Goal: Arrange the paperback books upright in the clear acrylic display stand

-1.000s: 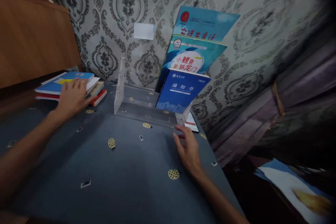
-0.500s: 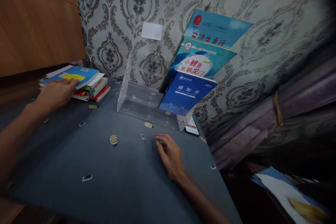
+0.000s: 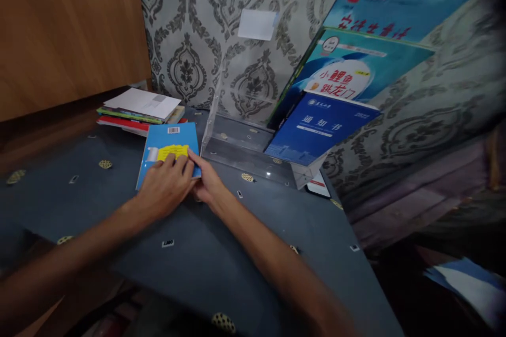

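Note:
A light blue book (image 3: 179, 136) with a yellow patch and a barcode is between my two hands, in front of the book stack. My left hand (image 3: 165, 184) lies over its lower part, fingers bent onto the cover. At the book's lower right corner, my right hand (image 3: 207, 179) grips the edge, thumb on top and fingers underneath. Behind it sits a stack of books (image 3: 142, 102) with a white one on top. A clear acrylic rack (image 3: 237, 160) stands to the right, holding a dark blue booklet (image 3: 320, 129), a teal book (image 3: 395, 63) and a taller blue book (image 3: 419, 5).
The grey patterned tabletop (image 3: 253, 226) spreads under everything. A phone (image 3: 318, 185) lies behind the rack's right end. A wooden cabinet (image 3: 71, 37) borders the left, and papers (image 3: 466, 284) lie low at the right beyond the table edge.
The light blue book has come off the stack toward the right and nearer to me, with my left hand. My right hand has moved left and taken hold of it. The view has shifted.

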Motion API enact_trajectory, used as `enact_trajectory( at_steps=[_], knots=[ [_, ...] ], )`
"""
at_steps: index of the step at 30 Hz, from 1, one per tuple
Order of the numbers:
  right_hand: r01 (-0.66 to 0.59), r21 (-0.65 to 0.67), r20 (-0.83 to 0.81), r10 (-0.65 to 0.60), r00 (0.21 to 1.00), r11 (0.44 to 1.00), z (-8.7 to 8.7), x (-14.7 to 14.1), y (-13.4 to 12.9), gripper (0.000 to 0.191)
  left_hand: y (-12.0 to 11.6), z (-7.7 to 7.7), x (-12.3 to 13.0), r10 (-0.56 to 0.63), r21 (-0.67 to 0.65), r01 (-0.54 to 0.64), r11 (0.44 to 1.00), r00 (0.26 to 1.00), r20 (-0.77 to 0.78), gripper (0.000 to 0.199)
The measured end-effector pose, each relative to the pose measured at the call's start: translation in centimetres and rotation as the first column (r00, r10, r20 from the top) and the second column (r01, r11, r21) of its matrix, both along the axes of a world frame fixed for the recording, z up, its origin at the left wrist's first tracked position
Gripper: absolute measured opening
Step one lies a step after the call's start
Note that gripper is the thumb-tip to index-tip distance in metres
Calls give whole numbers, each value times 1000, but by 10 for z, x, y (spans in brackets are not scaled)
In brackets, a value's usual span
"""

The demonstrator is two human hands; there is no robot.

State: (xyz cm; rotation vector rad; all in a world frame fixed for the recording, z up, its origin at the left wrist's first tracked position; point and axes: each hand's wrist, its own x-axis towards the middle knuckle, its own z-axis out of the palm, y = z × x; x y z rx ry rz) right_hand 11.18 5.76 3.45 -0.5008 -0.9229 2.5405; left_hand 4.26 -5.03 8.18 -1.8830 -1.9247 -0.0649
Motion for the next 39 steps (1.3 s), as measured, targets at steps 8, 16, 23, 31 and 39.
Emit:
enact_trajectory(
  at_steps=[8, 16, 23, 31, 39],
  knots=[
    [-92, 147, 316, 41, 948, 985, -25, 65, 8, 17, 5, -12, -65, -57, -163, 142, 976, 896, 441, 49],
    [-395, 516, 542, 67, 837, 760, -15, 153, 40, 35, 31, -49, -69, -35, -202, 213, 956, 765, 644, 49],
    [-541, 833, 454, -700, 551, 115, -4, 207, 63, 21, 36, -46, -20, -123, -190, 303, 934, 770, 627, 41],
    [-475, 863, 316, -550, 773, -171, -25, 116, -21, 34, 52, -69, -10, -313, -31, 457, 889, 655, 688, 53],
    [-517, 852, 369, -608, 703, -81, -36, 134, -18, 51, 53, -81, -16, -337, -48, 476, 878, 687, 644, 51]
  ],
)
